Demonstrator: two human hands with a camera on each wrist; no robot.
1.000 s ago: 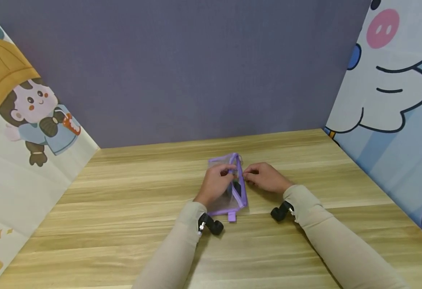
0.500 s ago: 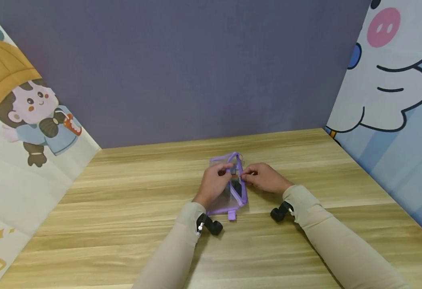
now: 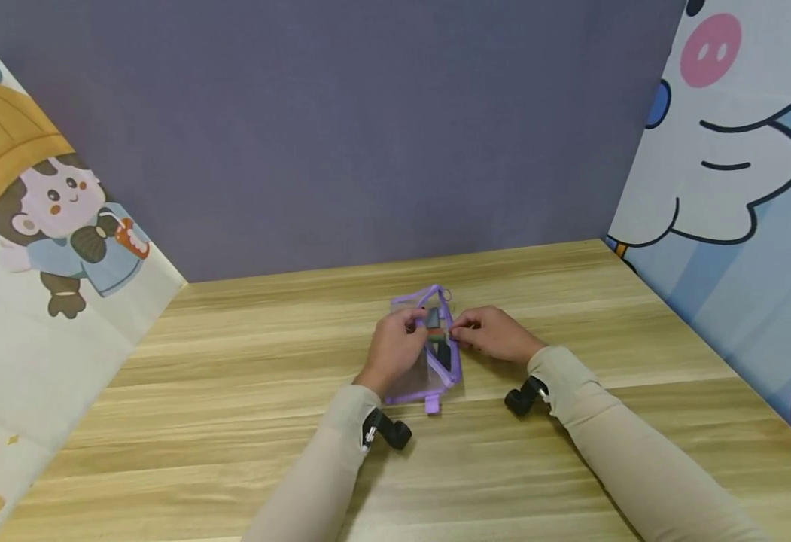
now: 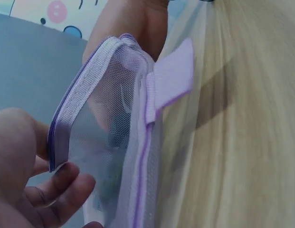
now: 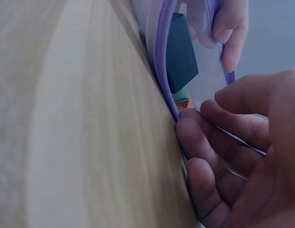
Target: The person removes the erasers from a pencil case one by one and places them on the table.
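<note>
A mesh zip pouch [image 3: 405,388] with purple edging lies on the table, its zipper side parted. My left hand [image 3: 395,342] pinches one zipper edge between thumb and fingers and draws it to the left, as the left wrist view shows on the pouch mesh [image 4: 107,118]. On the opposite edge, my right hand [image 5: 247,142] pinches the purple rim with curled fingertips. Through the opening a dark block [image 5: 182,52] is visible, beside a small red and green piece [image 5: 184,102]. A grey item [image 3: 433,317] also sits inside; its kind cannot be made out.
The pouch rests on a wood-grain table [image 3: 232,421]. A grey-purple panel [image 3: 341,135] stands behind, with cartoon-printed panels at left [image 3: 22,354] and right [image 3: 713,203]. A purple tab [image 3: 432,404] sticks out at the pouch's near end.
My left hand has moved slightly left with its zipper edge, so the mouth gapes wider and more of the contents shows. My right hand has shifted slightly left, onto the opposite edge.
</note>
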